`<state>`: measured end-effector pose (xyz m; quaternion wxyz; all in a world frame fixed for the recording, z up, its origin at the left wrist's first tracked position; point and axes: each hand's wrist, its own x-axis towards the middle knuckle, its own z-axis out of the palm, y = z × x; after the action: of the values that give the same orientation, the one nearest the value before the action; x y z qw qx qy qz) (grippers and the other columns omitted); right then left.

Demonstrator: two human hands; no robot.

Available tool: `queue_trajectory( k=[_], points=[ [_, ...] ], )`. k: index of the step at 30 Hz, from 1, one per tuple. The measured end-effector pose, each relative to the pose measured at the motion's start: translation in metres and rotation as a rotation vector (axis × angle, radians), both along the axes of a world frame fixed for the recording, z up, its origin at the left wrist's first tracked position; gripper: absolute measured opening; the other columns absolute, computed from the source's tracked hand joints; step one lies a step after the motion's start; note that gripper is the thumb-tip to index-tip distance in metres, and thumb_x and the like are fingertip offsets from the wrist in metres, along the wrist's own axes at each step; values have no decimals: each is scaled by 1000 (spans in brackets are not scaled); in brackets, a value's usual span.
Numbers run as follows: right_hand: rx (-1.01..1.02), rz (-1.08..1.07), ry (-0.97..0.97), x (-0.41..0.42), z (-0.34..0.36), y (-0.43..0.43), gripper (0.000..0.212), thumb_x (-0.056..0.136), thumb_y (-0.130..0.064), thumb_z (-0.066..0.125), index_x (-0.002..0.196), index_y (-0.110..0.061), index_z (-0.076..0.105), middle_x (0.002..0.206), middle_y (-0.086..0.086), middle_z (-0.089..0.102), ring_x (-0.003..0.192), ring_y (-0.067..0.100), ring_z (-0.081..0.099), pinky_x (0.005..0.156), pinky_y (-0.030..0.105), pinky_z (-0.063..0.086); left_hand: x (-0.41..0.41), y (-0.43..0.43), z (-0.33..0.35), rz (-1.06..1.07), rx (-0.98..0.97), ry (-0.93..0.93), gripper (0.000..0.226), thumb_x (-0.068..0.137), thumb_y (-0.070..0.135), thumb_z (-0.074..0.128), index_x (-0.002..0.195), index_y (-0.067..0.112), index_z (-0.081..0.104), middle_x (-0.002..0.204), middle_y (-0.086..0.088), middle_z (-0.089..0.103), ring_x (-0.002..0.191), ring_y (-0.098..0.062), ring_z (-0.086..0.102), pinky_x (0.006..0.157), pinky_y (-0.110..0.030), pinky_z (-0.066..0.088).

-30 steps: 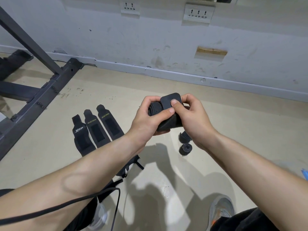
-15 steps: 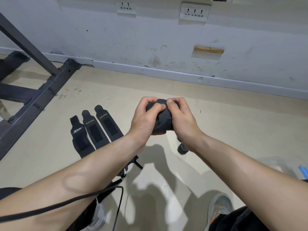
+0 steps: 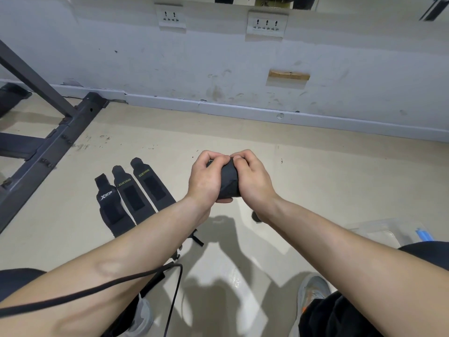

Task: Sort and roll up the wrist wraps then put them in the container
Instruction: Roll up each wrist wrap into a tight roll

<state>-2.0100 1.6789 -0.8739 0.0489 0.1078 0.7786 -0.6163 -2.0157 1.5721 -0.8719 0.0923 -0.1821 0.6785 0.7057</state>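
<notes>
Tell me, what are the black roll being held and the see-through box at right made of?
The roll looks like matte black woven fabric, probably elastic: it folds and creases softly. The box seems clear plastic, slightly glossy: see-through, with pale highlights.

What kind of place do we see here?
Probably a gym or a workout corner: a dark steel equipment frame stands at the left, three wrist wraps lie flat on the floor, and the left hand and right hand grip a rolled wrap.

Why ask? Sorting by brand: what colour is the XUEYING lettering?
The XUEYING lettering is yellow-green; head view.
</notes>
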Motion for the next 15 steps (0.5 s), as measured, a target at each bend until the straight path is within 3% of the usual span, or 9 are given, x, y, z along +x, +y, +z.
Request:
queue_trajectory(
  k=[3, 5, 8, 10, 12, 15],
  points=[
    [30, 0, -43, 7, -4, 5, 21, 105, -28, 39, 103, -23, 60, 90, -10, 60, 77, 10, 52, 57, 25, 32, 4, -3, 0, -93, 29, -89, 11, 99, 32, 58, 100, 24, 65, 106, -3, 66, 83, -28, 70, 56, -39, 60],
    [12, -17, -71, 7, -10, 9, 22, 105, -27, 39, 104, -22, 60, 88, -9, 59, 77, 13, 51, 57, 25, 30, 4, -10, 0, -214, 14, -143, 20, 102, 40, 52, 111, 28, 64, 111, -1, 66, 88, -23, 69, 64, -45, 64],
    [10, -26, -106, 2, -19, 11, 22, 104, -27, 39, 102, -22, 61, 90, -6, 61, 83, 16, 55, 62, 28, 37, -1, -27, -2, -438, -67, -152, 36, 101, 59, 46, 120, 33, 62, 114, 3, 67, 96, -16, 66, 74, -41, 63],
    [-13, -16, -148, -1, -26, 10, 22, 102, -29, 40, 102, -23, 61, 92, -3, 65, 84, 19, 60, 64, 30, 47, -5, -39, -9, -537, -90, -116, 38, 92, 59, 63, 123, 37, 61, 119, 6, 66, 99, -13, 67, 84, -39, 62],
    [-109, -19, -193, -7, -37, 7, 23, 100, -29, 41, 101, -21, 63, 100, 3, 68, 94, 26, 66, 82, 46, 61, -8, -45, -24, -596, -174, -37, 61, 74, 50, 83, 129, 42, 56, 131, 7, 58, 107, -12, 65, 87, -32, 60],
    [-185, -37, -279, -16, -55, 2, 24, 103, -26, 39, 103, -21, 62, 105, 7, 69, 97, 29, 68, 88, 50, 60, -16, -40, -46, -658, -443, 156, 93, 64, 36, 92, 139, 50, 37, 143, 11, 38, 127, -8, 49, 96, -21, 47]
  ],
)
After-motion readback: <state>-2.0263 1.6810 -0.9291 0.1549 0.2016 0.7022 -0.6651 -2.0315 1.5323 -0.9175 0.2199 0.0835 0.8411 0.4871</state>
